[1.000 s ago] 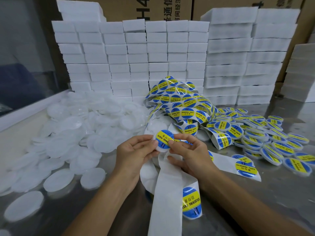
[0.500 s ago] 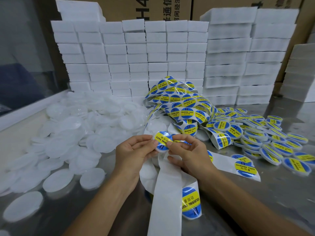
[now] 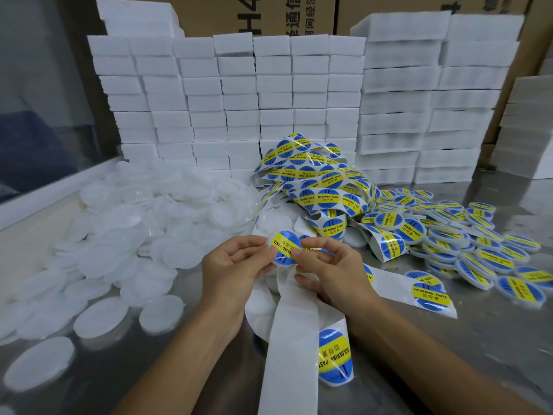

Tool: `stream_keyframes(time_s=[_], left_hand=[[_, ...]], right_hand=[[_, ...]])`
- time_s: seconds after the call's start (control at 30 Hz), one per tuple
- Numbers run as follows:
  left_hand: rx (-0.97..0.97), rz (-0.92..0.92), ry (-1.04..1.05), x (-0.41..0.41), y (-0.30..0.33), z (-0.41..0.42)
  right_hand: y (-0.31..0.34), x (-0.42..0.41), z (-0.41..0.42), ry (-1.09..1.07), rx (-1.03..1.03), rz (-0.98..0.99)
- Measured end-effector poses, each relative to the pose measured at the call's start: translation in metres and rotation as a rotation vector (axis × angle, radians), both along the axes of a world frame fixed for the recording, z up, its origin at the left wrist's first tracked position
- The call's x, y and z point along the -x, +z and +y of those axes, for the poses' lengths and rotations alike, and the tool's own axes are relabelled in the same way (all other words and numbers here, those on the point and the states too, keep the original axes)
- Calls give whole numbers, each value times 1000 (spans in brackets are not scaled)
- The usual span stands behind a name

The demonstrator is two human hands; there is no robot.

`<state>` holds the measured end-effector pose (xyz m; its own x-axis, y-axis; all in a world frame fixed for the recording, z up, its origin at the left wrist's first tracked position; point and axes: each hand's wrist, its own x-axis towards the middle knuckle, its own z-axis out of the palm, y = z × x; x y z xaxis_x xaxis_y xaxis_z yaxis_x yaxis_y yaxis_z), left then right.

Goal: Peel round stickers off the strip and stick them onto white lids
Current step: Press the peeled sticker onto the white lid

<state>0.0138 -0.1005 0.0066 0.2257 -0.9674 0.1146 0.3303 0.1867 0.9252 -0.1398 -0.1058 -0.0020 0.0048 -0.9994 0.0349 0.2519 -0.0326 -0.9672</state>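
Note:
Between my two hands is a white lid with a blue-and-yellow round sticker (image 3: 285, 247) on its face, held above the table's middle. My left hand (image 3: 236, 271) pinches its left edge with curled fingers. My right hand (image 3: 326, 268) pinches its right edge, thumb on the sticker. The white backing strip (image 3: 294, 333) hangs down from under my hands toward me, one sticker (image 3: 333, 356) still on it. A tangled heap of sticker strip (image 3: 317, 181) lies behind my hands. Plain white lids (image 3: 143, 235) are piled at the left.
Labelled lids (image 3: 466, 241) are spread over the metal table (image 3: 493, 324) at the right. Stacks of white foam blocks (image 3: 239, 100) wall off the back, with cardboard boxes (image 3: 269, 13) behind them. A white ledge (image 3: 45, 190) runs along the left.
The stickered lid has turned in my fingers, its print now running at a different angle. Both hands stay in nearly the same place.

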Motion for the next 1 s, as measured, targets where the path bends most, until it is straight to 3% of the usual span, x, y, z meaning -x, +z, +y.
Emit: stream_keyframes(time_s=[0.33,0.57,1.0], left_hand=[[73,-164,15,1,-1,3],[105,-180,-65,4,-2,2],[14,236,-373,2,-6,-3]], right_hand=[[-5,-1,-3,-106,37,23],[-9,-3,-5,-208,207,144],[-11,-4,0,-213,407,394]])
